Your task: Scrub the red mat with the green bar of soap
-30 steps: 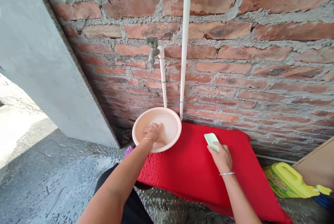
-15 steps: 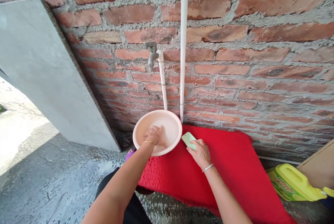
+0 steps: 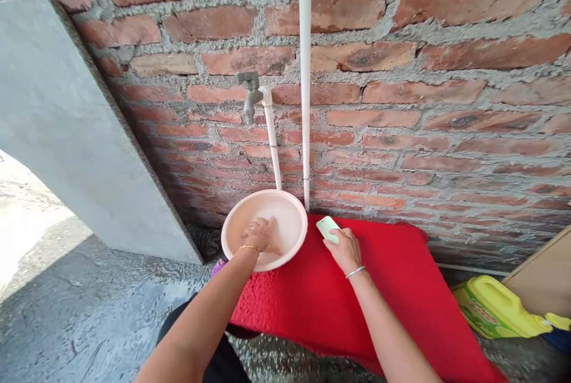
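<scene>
My left hand dips into a round pale-pink basin, which seems to hold water. Its fingers look spread, and I see nothing in them. My right hand grips a pale green scrubbing brush, oblong with a small hole near its far end. The brush lies back side up over a red cloth, right of the basin; its underside is hidden. The cloth is spread over a low surface and looks wet along its left part.
A metal tap on a white pipe stands behind the basin, beside a taller white pipe along the brick wall. At left leans a grey slab on wet concrete. A yellow jug lies at lower right.
My right hand and the brush have moved forward over the red cloth, farther from the basin. My left hand stays in the basin. The whole view has shifted slightly.
</scene>
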### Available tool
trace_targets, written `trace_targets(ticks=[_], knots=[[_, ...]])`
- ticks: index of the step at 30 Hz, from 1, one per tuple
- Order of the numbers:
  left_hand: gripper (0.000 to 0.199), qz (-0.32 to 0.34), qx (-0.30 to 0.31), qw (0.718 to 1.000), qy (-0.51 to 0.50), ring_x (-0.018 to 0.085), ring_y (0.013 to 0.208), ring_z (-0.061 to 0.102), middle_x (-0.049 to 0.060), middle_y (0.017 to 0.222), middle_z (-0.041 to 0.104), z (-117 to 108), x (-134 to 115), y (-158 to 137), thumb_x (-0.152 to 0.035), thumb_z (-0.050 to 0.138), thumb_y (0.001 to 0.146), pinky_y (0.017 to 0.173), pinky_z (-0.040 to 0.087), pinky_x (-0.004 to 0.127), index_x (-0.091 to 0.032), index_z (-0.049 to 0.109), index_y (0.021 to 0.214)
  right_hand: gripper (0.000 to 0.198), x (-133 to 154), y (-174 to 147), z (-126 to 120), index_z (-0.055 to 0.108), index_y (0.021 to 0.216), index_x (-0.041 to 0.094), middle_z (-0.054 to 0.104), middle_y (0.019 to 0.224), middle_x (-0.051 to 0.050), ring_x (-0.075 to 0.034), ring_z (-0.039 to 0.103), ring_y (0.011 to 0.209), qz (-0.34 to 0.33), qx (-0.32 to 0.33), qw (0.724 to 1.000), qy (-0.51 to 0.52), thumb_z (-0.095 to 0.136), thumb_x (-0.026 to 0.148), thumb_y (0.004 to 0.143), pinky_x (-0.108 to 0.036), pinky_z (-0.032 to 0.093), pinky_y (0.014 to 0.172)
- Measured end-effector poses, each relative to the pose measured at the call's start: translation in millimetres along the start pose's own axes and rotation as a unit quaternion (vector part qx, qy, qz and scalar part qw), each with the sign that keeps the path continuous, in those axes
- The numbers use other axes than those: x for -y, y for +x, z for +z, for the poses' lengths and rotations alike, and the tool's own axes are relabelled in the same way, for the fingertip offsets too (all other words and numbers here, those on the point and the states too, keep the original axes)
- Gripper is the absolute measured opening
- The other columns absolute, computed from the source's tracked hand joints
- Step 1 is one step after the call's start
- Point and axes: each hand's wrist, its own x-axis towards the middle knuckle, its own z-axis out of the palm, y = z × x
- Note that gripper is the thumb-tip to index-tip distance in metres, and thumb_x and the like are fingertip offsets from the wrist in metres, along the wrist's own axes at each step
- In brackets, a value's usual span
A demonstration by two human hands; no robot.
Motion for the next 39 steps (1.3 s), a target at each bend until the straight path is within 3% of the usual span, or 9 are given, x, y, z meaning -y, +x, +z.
trace_targets(ticks=[3,9,12,18,21,25,33,36,39], knots=[[0.130,-0.002,-0.007,1.000,0.002,0.056,0.128,0.036,0.027,0.157,0.025,3.6,0.6,3.7,-0.061,0.081,0.052,0.079,0.045,0.064,-0.028,0.015,0.159,0.029,-24.8,4.4,-15.5,0.074,0.107,0.033,0.060,0.098,-0.002,-0.017,0.061,0.088,0.032,0.003,0.999,-0.013,0.070,0.042,0.080,-0.027,0.042,0.081],[0.131,-0.007,-0.008,1.000,-0.001,0.057,0.127,0.037,0.027,0.157,0.026,7.0,0.1,6.4,-0.060,0.081,0.052,0.080,0.042,0.068,-0.028,0.013,0.160,0.044,-87.7,7.1,-62.6,0.070,0.119,0.019,0.058,0.094,-0.011,-0.025,0.061,0.080,0.177,-0.036,0.982,-0.056,0.055,0.048,0.088,-0.035,0.045,0.073],[0.129,-0.003,-0.016,1.000,0.000,0.057,0.127,0.036,0.027,0.157,0.027,7.8,0.9,6.6,-0.060,0.080,0.053,0.079,0.043,0.067,-0.027,0.016,0.159,0.043,-68.1,9.6,-51.3,0.070,0.118,0.023,0.058,0.098,-0.009,-0.022,0.061,0.082,0.149,-0.036,0.987,-0.040,0.056,0.050,0.088,-0.033,0.045,0.075],[0.131,-0.008,-0.003,1.000,0.004,0.055,0.130,0.034,0.026,0.158,0.024,10.5,3.8,10.3,-0.062,0.081,0.051,0.080,0.044,0.065,-0.031,0.013,0.159,0.030,18.0,16.0,9.4,0.073,0.107,0.033,0.060,0.100,-0.002,-0.017,0.060,0.088,0.002,0.005,1.000,0.006,0.070,0.044,0.079,-0.026,0.042,0.082],[0.132,-0.009,-0.006,1.000,0.006,0.054,0.129,0.035,0.025,0.158,0.024,12.2,4.5,12.0,-0.061,0.082,0.049,0.079,0.045,0.064,-0.032,0.014,0.159,0.029,24.3,22.0,16.6,0.074,0.105,0.035,0.060,0.100,-0.001,-0.016,0.059,0.089,-0.025,0.020,0.999,0.006,0.073,0.042,0.078,-0.026,0.041,0.083],[0.132,-0.009,-0.003,1.000,0.001,0.054,0.129,0.034,0.025,0.158,0.024,11.2,3.1,12.1,-0.059,0.081,0.050,0.080,0.044,0.064,-0.031,0.013,0.159,0.031,-23.6,32.5,-10.3,0.073,0.110,0.034,0.059,0.100,-0.002,-0.016,0.060,0.087,0.018,0.014,1.000,-0.020,0.068,0.045,0.081,-0.028,0.041,0.083],[0.134,-0.016,0.013,1.000,0.001,0.055,0.130,0.031,0.026,0.159,0.022,5.8,0.5,9.3,-0.060,0.082,0.049,0.082,0.041,0.067,-0.029,0.011,0.159,0.050,-159.6,21.3,-94.3,0.068,0.122,0.026,0.062,0.094,-0.010,-0.026,0.063,0.086,0.236,-0.042,0.968,-0.075,0.054,0.056,0.086,-0.037,0.047,0.079],[0.133,-0.016,0.008,1.000,0.001,0.055,0.131,0.031,0.025,0.159,0.023,4.7,0.6,7.9,-0.062,0.081,0.050,0.082,0.042,0.065,-0.029,0.012,0.159,0.057,-179.5,6.9,-105.8,0.067,0.124,0.021,0.063,0.095,-0.016,-0.030,0.062,0.086,0.299,-0.068,0.949,-0.077,0.048,0.060,0.087,-0.040,0.048,0.076],[0.131,-0.010,0.002,1.000,-0.002,0.055,0.130,0.034,0.026,0.158,0.024,3.4,0.4,5.9,-0.062,0.081,0.050,0.080,0.043,0.064,-0.029,0.014,0.159,0.058,-165.8,-5.0,-99.3,0.067,0.123,0.021,0.062,0.098,-0.017,-0.029,0.062,0.083,0.319,-0.091,0.943,-0.040,0.048,0.062,0.086,-0.039,0.049,0.073]])
